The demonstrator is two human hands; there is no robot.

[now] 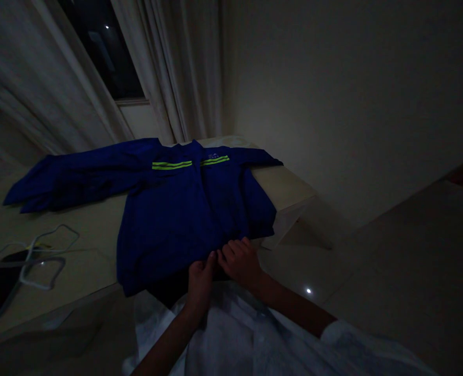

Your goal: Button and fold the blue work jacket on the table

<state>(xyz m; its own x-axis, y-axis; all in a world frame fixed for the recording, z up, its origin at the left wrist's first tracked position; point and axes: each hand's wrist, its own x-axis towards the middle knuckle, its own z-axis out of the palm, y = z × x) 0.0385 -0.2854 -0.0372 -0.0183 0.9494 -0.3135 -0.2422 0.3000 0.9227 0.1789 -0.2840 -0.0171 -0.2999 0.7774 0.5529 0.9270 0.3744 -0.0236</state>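
Flat out, a navy work jacket (176, 224) lies face up on a cream tabletop (72, 230), with both hands at its near hem.

Its collar points far, and two yellow-green reflective stripes (172, 165) cross the chest. The body is spread flat; one sleeve (78, 180) stretches unfolded to the left, while the other seems laid down along the right side, though the dim light makes that uncertain. The hem sits just in front of the person, under the left hand (200, 284) and right hand (239, 261), which are close together. The left thumb and fingertips appear to pinch the cloth; the right fingers curl together over it, their grip hard to tell. White hangers (47, 256) lie well off to the left.
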